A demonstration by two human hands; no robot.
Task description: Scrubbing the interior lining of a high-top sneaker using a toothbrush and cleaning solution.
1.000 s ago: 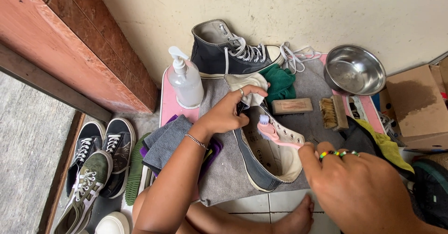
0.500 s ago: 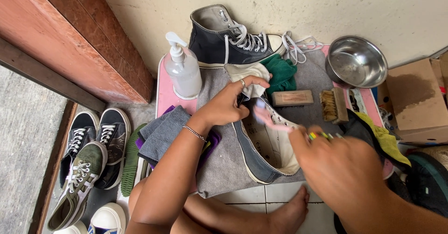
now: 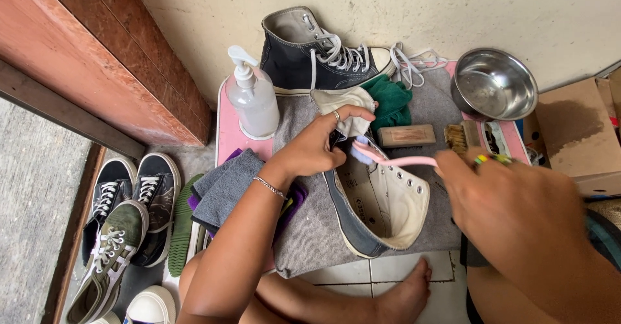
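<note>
My left hand (image 3: 315,147) grips the tongue and upper edge of an unlaced dark blue high-top sneaker (image 3: 372,207), which lies opened on a grey towel (image 3: 310,233) over a low pink table (image 3: 228,140). My right hand (image 3: 511,201) holds a pink toothbrush (image 3: 394,160), its bristled head pressed inside the sneaker near the tongue, close to my left fingers. The sneaker's pale lining faces up.
A second laced high-top (image 3: 317,55) stands at the wall beside a pump bottle (image 3: 253,101). A steel bowl (image 3: 493,85), wooden brush (image 3: 463,136), tan block (image 3: 406,135), green cloth (image 3: 391,107) and folded grey cloth (image 3: 223,191) surround the work. Several sneakers (image 3: 126,220) lie on the floor at left. A cardboard box (image 3: 579,136) sits at right.
My right hand has swung the toothbrush up and left along the sneaker's inside toward the tongue. My left hand has kept its grip. The view shifted slightly.
</note>
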